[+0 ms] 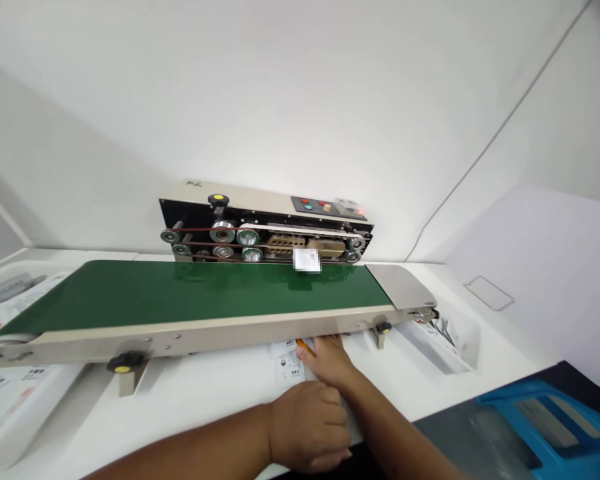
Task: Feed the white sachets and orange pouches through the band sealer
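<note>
My left hand point(310, 427) is curled into a fist above the white table's front edge, and nothing sticks out of it. Behind it, my right hand point(330, 360) reaches beneath the front rail of a conveyor, with its fingertips partly hidden. Its thumb lies on a white printed packet point(289, 368) that shows an orange part between thumb and fingers. The green conveyor belt point(205, 293) runs across in front of a band sealing machine point(265, 227). A small white packet point(307, 259), its print blurred, hangs upright at the sealer's brass blocks.
A white bin point(45, 417) of printed packets stands at the left under the belt. Another bin point(467, 347) with packets sits at the right. Black knobs point(125, 362) stick out from the conveyor's front. A blue plastic chair point(545, 427) stands at lower right.
</note>
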Demonstrator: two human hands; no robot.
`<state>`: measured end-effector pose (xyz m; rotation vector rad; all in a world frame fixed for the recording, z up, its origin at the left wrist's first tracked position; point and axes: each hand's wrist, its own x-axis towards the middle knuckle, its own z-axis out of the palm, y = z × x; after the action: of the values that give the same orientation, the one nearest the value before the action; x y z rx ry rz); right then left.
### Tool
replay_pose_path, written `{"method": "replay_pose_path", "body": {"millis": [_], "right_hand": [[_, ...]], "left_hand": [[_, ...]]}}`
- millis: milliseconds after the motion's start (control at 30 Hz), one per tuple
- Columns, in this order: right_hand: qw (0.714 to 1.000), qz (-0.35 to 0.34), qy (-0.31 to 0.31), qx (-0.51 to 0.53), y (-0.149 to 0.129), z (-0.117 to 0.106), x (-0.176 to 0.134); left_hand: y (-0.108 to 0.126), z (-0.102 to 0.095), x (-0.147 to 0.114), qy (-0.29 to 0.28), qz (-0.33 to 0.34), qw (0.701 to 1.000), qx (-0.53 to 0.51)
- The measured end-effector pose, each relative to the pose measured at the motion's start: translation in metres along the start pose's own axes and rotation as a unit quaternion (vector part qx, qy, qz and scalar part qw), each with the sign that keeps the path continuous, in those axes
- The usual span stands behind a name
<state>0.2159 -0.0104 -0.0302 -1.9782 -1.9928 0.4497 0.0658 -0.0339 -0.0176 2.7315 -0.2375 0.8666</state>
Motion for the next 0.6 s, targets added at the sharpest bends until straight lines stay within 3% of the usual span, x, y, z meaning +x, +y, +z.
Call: {"method": "replay_pose_path", "body": {"millis": [167, 333, 467, 600], "right_hand": [[0.995, -0.062, -0.066, -0.04, -0.02, 0.002, 0.007], [0.986, -0.149, -0.073, 0.02, -0.01, 0.006, -0.001], [0.966, -0.23, -0.036, 0.111, 0.017, 0.014, -0.014], [0.952, -0.246, 0.059, 0.17, 0.036, 0.014, -0.04]], "left_hand": [[-0.004, 0.006, -0.002, -0.019, 0.004, 1.0, -0.014], [-0.006, 0.008, -0.003, -0.014, 0.01, 1.0, -0.007], [-0.004, 0.005, -0.002, 0.024, 0.019, 0.999, 0.015], [0.0, -0.005, 0.001, 0.088, -0.074, 0.993, 0.035]]}}
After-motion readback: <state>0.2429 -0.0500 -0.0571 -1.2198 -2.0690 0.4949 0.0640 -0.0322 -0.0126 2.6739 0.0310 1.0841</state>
